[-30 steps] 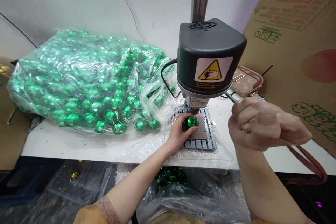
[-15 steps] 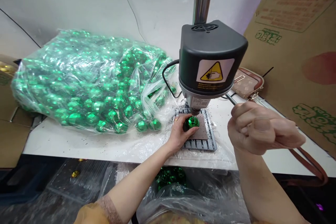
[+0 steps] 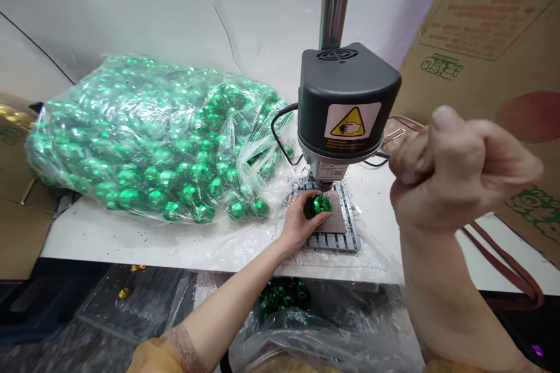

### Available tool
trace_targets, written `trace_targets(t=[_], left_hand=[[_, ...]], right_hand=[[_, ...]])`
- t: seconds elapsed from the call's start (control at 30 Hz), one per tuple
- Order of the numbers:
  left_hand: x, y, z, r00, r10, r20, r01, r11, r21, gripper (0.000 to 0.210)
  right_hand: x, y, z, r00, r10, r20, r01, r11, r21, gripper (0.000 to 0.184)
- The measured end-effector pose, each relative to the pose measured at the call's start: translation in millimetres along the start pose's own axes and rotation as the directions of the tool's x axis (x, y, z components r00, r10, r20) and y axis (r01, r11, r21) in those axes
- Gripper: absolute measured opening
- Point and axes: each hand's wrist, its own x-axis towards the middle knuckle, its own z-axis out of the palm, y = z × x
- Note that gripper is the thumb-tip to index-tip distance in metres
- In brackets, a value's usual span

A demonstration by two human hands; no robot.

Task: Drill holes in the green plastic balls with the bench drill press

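Raised and turned since the earlier frame, the right hand (image 3: 452,178) is closed together; whether it clasps anything cannot be told. Left hand (image 3: 298,220) is clamped on one green faceted ball (image 3: 322,204), beneath the drill press (image 3: 350,84), near the front edge of the tabletop (image 3: 109,239). Drilling appears under way, completion unverified. Bagged balls (image 3: 131,151) toward the rear left corner are presumably outstanding.
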Motion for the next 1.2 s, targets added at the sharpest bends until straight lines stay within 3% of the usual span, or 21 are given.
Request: trace_targets(t=[0.07, 0.17, 0.27, 0.3, 0.4, 0.47, 0.5, 0.53, 0.57, 0.63, 0.67, 0.7, 0.77, 0.8, 0.83, 0.93, 1.07, 1.2], left_hand=[[-1.5, 5.7, -1.7, 0.999, -0.001, -0.038, 0.001, 1.000, 0.005, 0.054], [-19.7, 19.2, -14.6, 0.995, 0.090, -0.043, -0.086, 0.993, 0.087, 0.044], [-66.3, 26.3, -36.8, 0.957, 0.257, 0.134, -0.280, 0.939, 0.199, 0.047], [-86.6, 24.9, -44.2, 0.916, 0.317, 0.246, -0.371, 0.902, 0.220, 0.052], [-143.8, 10.8, -62.2, 0.721, 0.421, 0.551, -0.646, 0.695, 0.315, 0.064], [-162.6, 0.2, -71.2, 0.614, 0.432, 0.660, -0.754, 0.569, 0.328, 0.063], [-162.0, -3.1, -75.6, 0.582, 0.444, 0.681, -0.776, 0.553, 0.303, 0.060], [-153.6, -4.4, -80.2, 0.574, 0.464, 0.674, -0.777, 0.569, 0.270, 0.053], [-137.4, -3.7, -85.4, 0.596, 0.483, 0.642, -0.756, 0.607, 0.245, 0.042], [-84.1, 2.8, -97.4, 0.729, 0.462, 0.505, -0.646, 0.708, 0.286, 0.016], [-49.9, 7.3, -104.1, 0.821, 0.398, 0.410, -0.548, 0.750, 0.370, 0.019], [-13.3, 11.8, -111.0, 0.903, 0.304, 0.303, -0.418, 0.781, 0.463, 0.028], [58.0, 18.0, -124.5, 0.990, 0.049, 0.130, -0.121, 0.767, 0.630, 0.033], [88.9, 19.1, -130.6, 0.993, -0.099, 0.060, 0.030, 0.723, 0.691, 0.033], [114.8, 18.8, -136.1, 0.988, -0.153, 0.023, 0.092, 0.701, 0.707, 0.031], [160.7, 11.9, -149.0, 0.964, -0.264, 0.029, 0.164, 0.678, 0.716, 0.023], [171.1, 2.7, -158.5, 0.920, -0.353, 0.172, 0.149, 0.720, 0.677, 0.032], [166.2, -1.3, -154.4, 0.886, -0.335, 0.321, 0.077, 0.789, 0.610, 0.042]], right_hand=[[17.7, -3.4, 5.1, 0.988, 0.152, 0.026, -0.152, 0.988, 0.009, 0.054], [33.4, -2.8, 7.6, 0.973, 0.214, 0.085, -0.216, 0.976, 0.019, 0.056], [35.0, -0.8, 8.1, 0.980, 0.171, 0.101, -0.171, 0.985, -0.002, 0.052], [33.9, -0.3, 8.4, 0.985, 0.145, 0.097, -0.145, 0.989, -0.010, 0.052], [31.3, 1.1, 10.2, 0.992, 0.110, 0.061, -0.109, 0.994, -0.020, 0.053], [31.5, 1.8, 11.7, 0.993, 0.116, 0.032, -0.116, 0.993, -0.010, 0.054], [32.1, 1.9, 12.3, 0.992, 0.120, 0.023, -0.120, 0.993, -0.001, 0.054], [32.6, 1.8, 12.8, 0.992, 0.128, 0.018, -0.128, 0.992, 0.007, 0.054], [33.1, 1.5, 13.1, 0.991, 0.135, 0.018, -0.135, 0.991, 0.015, 0.054], [33.2, 0.7, 13.4, 0.990, 0.142, 0.022, -0.142, 0.990, 0.020, 0.055], [32.9, 0.3, 13.3, 0.989, 0.144, 0.020, -0.144, 0.989, 0.015, 0.056], [32.4, 0.1, 13.1, 0.990, 0.139, 0.017, -0.139, 0.990, 0.008, 0.056], [31.2, 0.4, 12.5, 0.992, 0.128, 0.010, -0.128, 0.992, -0.006, 0.057], [30.6, 0.9, 12.2, 0.992, 0.125, 0.005, -0.125, 0.992, -0.008, 0.057], [30.2, 1.5, 11.9, 0.992, 0.124, 0.003, -0.124, 0.992, -0.007, 0.057], [29.7, 3.0, 12.0, 0.992, 0.124, -0.003, -0.124, 0.992, -0.005, 0.058], [29.9, 2.3, 13.6, 0.995, 0.101, 0.005, -0.101, 0.995, -0.022, 0.060], [30.5, 1.8, 14.7, 0.995, 0.103, 0.008, -0.103, 0.995, -0.003, 0.058]])
